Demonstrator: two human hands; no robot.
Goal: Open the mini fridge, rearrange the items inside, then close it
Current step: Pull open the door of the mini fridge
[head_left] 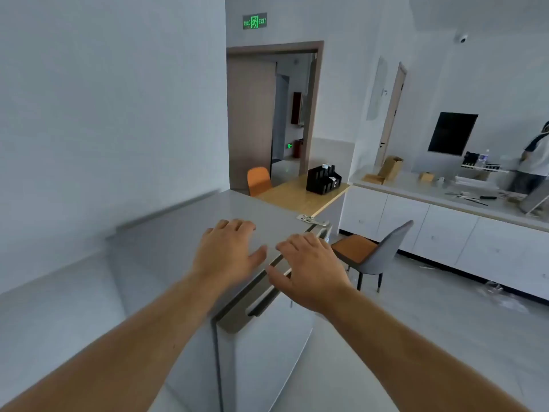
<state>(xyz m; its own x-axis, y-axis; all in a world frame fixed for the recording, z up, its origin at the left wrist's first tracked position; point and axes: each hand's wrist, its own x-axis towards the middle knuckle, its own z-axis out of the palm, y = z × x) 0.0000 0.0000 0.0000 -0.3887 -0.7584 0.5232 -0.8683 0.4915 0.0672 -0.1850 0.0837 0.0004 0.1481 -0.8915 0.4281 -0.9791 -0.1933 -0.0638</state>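
The grey mini fridge (178, 233) stands right below me, seen from above, its flat top bare. Its door (267, 346) faces right and looks shut, with a recessed handle slot (255, 310) near the top edge. My left hand (228, 251) lies palm down on the fridge top, fingers spread, holding nothing. My right hand (309, 269) hovers over the door's top edge with fingers apart, the thumb near the seam. The inside of the fridge is hidden.
A grey and orange chair (371, 254) stands just right of the fridge. Behind it is a wooden table (297, 194) with a black organizer (322, 179). White cabinets (445, 233) run along the right, where a person (534, 162) stands. A wall is close on the left.
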